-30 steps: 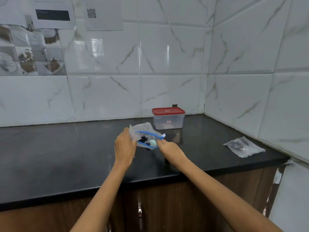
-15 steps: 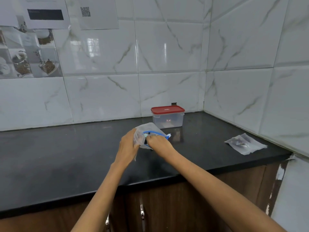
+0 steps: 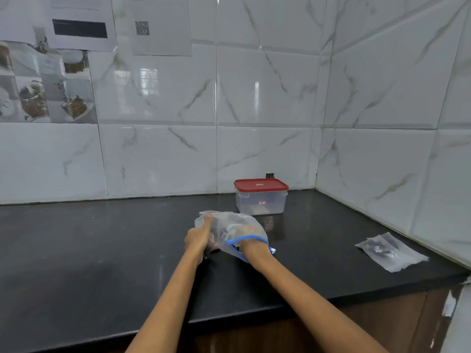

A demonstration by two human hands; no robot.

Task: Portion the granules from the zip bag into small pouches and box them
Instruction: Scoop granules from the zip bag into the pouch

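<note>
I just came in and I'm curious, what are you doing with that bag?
A person is working at a black counter. The left hand holds a clear zip bag from the outside, and the right hand is reaching inside it through the blue zip opening, up to the wrist. A plastic box with a red lid sits shut near the wall behind the bag. A small pouch with something dark in it lies off to the right on the counter.
</note>
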